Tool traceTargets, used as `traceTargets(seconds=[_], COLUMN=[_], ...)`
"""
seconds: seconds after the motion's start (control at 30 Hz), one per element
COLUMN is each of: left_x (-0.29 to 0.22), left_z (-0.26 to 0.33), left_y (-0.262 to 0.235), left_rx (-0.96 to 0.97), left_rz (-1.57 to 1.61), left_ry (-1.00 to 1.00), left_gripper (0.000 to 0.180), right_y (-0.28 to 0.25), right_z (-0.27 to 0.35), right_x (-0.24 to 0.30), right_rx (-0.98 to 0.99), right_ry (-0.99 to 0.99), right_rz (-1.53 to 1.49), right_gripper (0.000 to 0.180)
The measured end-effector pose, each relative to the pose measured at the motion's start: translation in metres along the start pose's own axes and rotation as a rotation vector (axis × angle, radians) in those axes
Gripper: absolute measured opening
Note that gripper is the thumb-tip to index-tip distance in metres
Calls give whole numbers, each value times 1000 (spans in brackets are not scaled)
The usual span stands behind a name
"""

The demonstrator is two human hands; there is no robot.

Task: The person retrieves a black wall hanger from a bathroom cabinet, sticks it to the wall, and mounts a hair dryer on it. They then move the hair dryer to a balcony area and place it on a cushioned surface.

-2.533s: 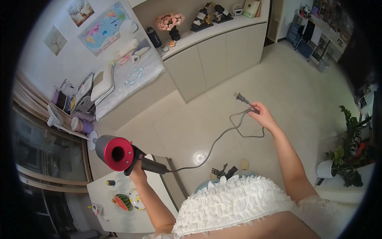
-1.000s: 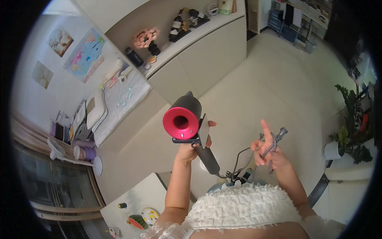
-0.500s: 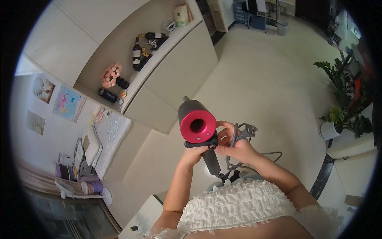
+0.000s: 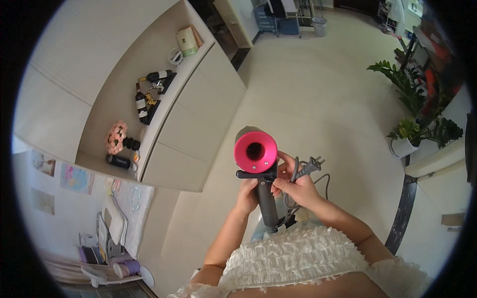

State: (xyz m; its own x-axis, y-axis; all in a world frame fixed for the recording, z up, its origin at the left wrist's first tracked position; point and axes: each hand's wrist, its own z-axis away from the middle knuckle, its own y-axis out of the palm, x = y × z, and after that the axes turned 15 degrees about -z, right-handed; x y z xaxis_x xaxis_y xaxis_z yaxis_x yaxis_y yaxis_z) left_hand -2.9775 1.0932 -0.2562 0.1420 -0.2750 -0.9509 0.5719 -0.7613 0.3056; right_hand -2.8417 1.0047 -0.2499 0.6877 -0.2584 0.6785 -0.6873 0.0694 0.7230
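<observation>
A grey hair dryer with a pink ring-shaped end is held upright in front of my chest, its round opening facing me. My left hand is closed around it at the top of the handle; the fingers behind it are hidden. A dark bar-shaped piece crosses just under the pink ring. On the handle's right side, my right hand has its thumb and fingers at this dark piece. The looped grey power cord passes through that hand, and its two-pin plug sticks out above the fingers.
On the left, a cabinet has a niche with bottles, pink flowers and books. A potted plant stands at the right. Pale floor stretches ahead to a bin.
My view has turned, so the cabinet and plant sit further left. The hair dryer has tilted, with more of its handle showing and the pink end facing me more squarely. Both hands keep their hold.
</observation>
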Motion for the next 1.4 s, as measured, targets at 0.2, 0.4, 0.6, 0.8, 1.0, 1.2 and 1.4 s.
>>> traceTargets(seconds=[0.2, 0.4, 0.6, 0.8, 1.0, 1.2, 1.4], left_x=[7, -13, -35, -49, -43, -36, -57], left_z=[-67, -142, -207, -272, -341, -434, -553], left_y=[-37, -100, -165, -198, -204, -190, -124], left_rx=[133, 18, -112, 11, 107, 144, 138], left_rz=[10, -89, -87, -58, 44, 52, -16], left_ry=[90, 27, 14, 0, -55, -114, -145], left_gripper=[72, 73, 61, 71, 66, 67, 68], right_y=[-11, -12, -9, -31, -70, -132, -209], right_z=[-58, -152, -245, -308, -356, -414, -474], right_x=[0, -8, -20, -29, -9, 39, 130], right_rx=[-64, -74, -102, -112, -169, -97, -51], right_ry=[-54, -81, -54, -115, 16, -72, -176], right_rz=[57, 175, 193, 290, 323, 359, 360], right_gripper=[63, 63, 55, 34, 25, 19, 15])
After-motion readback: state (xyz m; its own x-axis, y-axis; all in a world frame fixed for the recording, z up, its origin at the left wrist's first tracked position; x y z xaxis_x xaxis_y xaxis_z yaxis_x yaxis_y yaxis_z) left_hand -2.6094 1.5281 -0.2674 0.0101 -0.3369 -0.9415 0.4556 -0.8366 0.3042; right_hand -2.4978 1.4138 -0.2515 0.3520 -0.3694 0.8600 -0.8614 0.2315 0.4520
